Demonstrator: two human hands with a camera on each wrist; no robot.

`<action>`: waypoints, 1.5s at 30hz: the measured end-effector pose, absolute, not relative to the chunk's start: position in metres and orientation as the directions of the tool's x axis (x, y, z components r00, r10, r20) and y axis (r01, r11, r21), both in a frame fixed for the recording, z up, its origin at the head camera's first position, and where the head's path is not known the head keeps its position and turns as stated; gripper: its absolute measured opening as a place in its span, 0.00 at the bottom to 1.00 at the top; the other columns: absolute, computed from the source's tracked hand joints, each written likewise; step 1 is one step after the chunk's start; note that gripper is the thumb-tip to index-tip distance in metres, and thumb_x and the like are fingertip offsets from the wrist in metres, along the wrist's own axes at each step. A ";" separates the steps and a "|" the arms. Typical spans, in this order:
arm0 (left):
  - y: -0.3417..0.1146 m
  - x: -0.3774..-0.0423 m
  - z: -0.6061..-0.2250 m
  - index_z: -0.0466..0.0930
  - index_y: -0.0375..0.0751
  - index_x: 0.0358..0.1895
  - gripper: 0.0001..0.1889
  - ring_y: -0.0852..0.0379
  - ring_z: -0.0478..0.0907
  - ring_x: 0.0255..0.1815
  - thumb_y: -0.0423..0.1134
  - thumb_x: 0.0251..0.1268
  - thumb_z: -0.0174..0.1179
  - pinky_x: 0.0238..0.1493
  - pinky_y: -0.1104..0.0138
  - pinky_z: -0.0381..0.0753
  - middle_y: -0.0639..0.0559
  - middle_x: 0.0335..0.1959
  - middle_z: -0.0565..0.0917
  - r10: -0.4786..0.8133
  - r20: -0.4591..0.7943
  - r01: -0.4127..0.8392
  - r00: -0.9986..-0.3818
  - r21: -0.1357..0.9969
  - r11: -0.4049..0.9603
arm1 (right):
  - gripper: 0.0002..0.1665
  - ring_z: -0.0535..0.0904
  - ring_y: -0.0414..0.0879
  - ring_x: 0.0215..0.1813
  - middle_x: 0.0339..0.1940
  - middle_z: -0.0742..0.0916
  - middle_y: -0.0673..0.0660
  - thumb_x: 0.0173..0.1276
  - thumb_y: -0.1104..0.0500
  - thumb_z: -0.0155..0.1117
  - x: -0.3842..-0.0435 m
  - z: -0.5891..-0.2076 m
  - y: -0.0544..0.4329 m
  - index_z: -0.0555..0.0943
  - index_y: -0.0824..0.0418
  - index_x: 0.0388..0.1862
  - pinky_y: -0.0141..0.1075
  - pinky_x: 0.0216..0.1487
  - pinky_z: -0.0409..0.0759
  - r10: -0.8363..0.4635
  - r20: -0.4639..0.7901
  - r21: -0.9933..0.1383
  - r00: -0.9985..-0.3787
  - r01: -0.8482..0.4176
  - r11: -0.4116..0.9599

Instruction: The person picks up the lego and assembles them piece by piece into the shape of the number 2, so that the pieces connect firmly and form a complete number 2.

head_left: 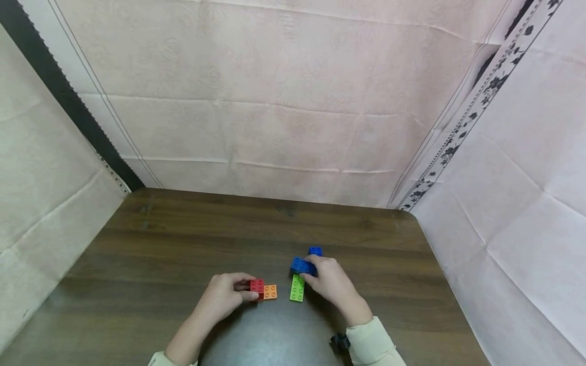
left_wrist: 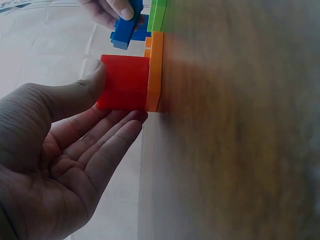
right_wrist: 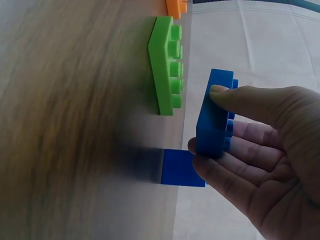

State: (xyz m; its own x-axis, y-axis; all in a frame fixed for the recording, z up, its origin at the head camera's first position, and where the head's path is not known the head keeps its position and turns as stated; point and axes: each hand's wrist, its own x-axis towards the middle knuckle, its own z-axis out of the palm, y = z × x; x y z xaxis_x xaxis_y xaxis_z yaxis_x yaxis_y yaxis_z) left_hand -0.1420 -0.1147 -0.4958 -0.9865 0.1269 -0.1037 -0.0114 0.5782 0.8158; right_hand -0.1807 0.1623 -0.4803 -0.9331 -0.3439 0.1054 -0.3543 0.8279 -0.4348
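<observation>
My left hand [head_left: 224,296] holds a red brick [head_left: 257,285] between thumb and fingers. In the left wrist view the red brick [left_wrist: 124,82] sits over one end of an orange brick [left_wrist: 155,72], whose bare studs show beside it. With thumb and fingers, my right hand [head_left: 333,280] pinches a long blue brick [right_wrist: 212,117], raised off the table with its studs toward the palm. Just below it in the head view lies a long green brick [head_left: 297,290], studs up. A second blue brick [head_left: 315,250] stands on the table behind the right hand's fingers, partly covered.
All the bricks are on or over a dark wood table [head_left: 206,229]. Pale cloth [head_left: 284,101] hangs along its far edge and both sides. A small black object [head_left: 340,341] is at the right sleeve cuff [head_left: 370,341].
</observation>
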 end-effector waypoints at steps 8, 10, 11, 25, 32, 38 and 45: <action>-0.116 -0.143 -0.496 0.89 0.49 0.44 0.14 0.60 0.86 0.39 0.40 0.53 0.77 0.40 0.61 0.85 0.54 0.38 0.89 0.139 -0.098 0.000 -0.985 0.819 0.574 | 0.21 0.85 0.44 0.45 0.49 0.88 0.55 0.68 0.52 0.72 -0.178 -0.475 0.157 0.82 0.58 0.56 0.41 0.43 0.84 -0.379 0.127 -0.451 -0.917 -0.394 0.801; -0.116 -0.143 -0.497 0.89 0.49 0.44 0.14 0.60 0.86 0.39 0.40 0.53 0.77 0.40 0.61 0.85 0.54 0.38 0.89 0.139 -0.097 0.000 -0.986 0.819 0.573 | 0.20 0.84 0.43 0.44 0.48 0.88 0.55 0.68 0.52 0.71 -0.178 -0.475 0.155 0.82 0.58 0.56 0.40 0.42 0.84 -0.394 0.135 -0.461 -0.909 -0.410 0.787; -0.116 -0.143 -0.497 0.89 0.48 0.44 0.14 0.60 0.86 0.39 0.40 0.53 0.77 0.40 0.61 0.85 0.54 0.38 0.89 0.138 -0.097 -0.001 -0.986 0.820 0.572 | 0.20 0.84 0.42 0.43 0.48 0.88 0.55 0.68 0.52 0.71 -0.178 -0.475 0.154 0.82 0.58 0.56 0.39 0.42 0.84 -0.405 0.136 -0.469 -0.904 -0.419 0.778; -0.116 -0.144 -0.498 0.89 0.47 0.44 0.14 0.59 0.86 0.39 0.40 0.53 0.77 0.41 0.61 0.85 0.53 0.38 0.89 0.147 -0.088 0.011 -0.985 0.822 0.569 | 0.21 0.84 0.38 0.49 0.50 0.88 0.51 0.71 0.49 0.69 -0.174 -0.470 0.133 0.82 0.57 0.57 0.35 0.47 0.84 -0.504 0.135 -0.515 -0.853 -0.495 0.700; -0.117 -0.143 -0.497 0.89 0.47 0.44 0.14 0.60 0.86 0.39 0.40 0.54 0.77 0.39 0.62 0.85 0.54 0.37 0.89 0.155 -0.088 0.015 -0.984 0.825 0.566 | 0.21 0.83 0.37 0.49 0.52 0.88 0.50 0.71 0.50 0.69 -0.171 -0.468 0.125 0.81 0.57 0.58 0.34 0.49 0.83 -0.533 0.139 -0.541 -0.835 -0.515 0.665; -0.118 -0.144 -0.498 0.89 0.48 0.45 0.14 0.59 0.86 0.39 0.41 0.55 0.76 0.39 0.62 0.85 0.54 0.38 0.89 0.166 -0.093 0.015 -0.982 0.831 0.556 | 0.20 0.83 0.35 0.49 0.52 0.87 0.49 0.71 0.50 0.68 -0.171 -0.469 0.120 0.81 0.55 0.58 0.33 0.49 0.83 -0.559 0.131 -0.565 -0.819 -0.525 0.637; -0.119 -0.144 -0.499 0.88 0.46 0.44 0.13 0.60 0.86 0.39 0.41 0.56 0.76 0.39 0.63 0.85 0.54 0.38 0.89 0.186 -0.069 0.043 -0.980 0.842 0.538 | 0.22 0.83 0.36 0.51 0.54 0.87 0.49 0.71 0.49 0.68 -0.170 -0.469 0.114 0.81 0.56 0.59 0.31 0.50 0.82 -0.586 0.130 -0.550 -0.800 -0.550 0.629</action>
